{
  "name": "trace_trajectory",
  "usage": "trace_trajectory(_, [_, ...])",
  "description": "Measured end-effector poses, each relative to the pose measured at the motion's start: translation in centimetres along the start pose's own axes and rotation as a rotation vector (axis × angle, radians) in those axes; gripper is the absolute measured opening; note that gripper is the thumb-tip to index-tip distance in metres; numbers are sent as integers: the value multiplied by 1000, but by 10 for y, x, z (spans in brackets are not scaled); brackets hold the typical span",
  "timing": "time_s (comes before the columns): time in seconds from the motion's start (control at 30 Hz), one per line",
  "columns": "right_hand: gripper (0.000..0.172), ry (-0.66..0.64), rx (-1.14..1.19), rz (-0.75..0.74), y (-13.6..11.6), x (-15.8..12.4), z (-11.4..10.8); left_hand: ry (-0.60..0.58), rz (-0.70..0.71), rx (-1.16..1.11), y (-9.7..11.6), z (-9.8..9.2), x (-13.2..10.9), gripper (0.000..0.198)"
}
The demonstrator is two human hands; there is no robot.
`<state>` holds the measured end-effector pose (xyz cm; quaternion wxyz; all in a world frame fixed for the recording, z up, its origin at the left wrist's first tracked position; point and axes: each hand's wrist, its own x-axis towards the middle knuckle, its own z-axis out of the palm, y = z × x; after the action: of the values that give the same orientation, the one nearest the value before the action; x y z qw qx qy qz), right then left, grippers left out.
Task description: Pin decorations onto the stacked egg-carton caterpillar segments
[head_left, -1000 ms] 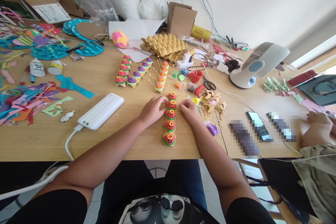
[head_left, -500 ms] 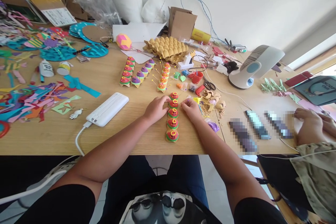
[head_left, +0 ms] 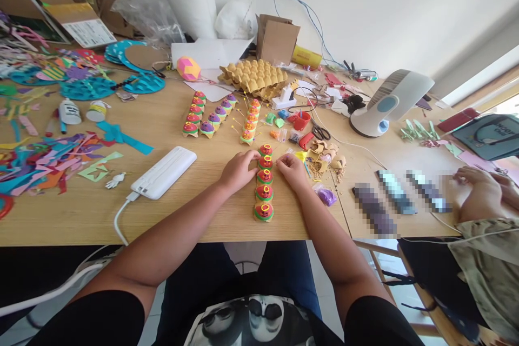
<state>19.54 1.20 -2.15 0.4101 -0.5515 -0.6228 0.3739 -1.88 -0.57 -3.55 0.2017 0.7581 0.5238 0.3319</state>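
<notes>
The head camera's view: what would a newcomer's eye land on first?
Probably the row of five red domes with green rims and yellow rings, front and centre. Next might come the heap of bright paper strips on the left, then the white fan on the right.

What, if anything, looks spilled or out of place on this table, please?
The crumbs by the torn tan scraps look spilled: they lie scattered loose on the table, right of the right hand. The red row of five bumps beside the left hand looks intact and fairly straight.
</notes>
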Motion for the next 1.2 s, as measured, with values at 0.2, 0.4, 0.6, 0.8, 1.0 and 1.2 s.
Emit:
trace_trajectory(0.2, [19, -30, 21, 9, 3, 2, 0, 9, 4, -21, -4, 2, -1, 38])
trace_trajectory(0.4, [19, -35, 33, 0, 4, 3, 2, 13, -1, -42, -2, 1, -2, 38])
trace_trajectory(0.6, [19, -40, 18, -8, 3, 0, 1, 8, 3, -44, -1, -1, -2, 39])
trace_trajectory(0.8, [18, -28, 26, -11, 6, 2, 3, 20, 0, -43, -1, 0, -2, 40])
trace_trajectory(1.0, [17, -28, 7, -22, 9, 2, 2, 24, 2, -22, 1, -1, -2, 39])
trace_trajectory(1.2, [15, -21, 37, -13, 13, 5, 3, 38, 12, -11, 2, -1, -2, 40])
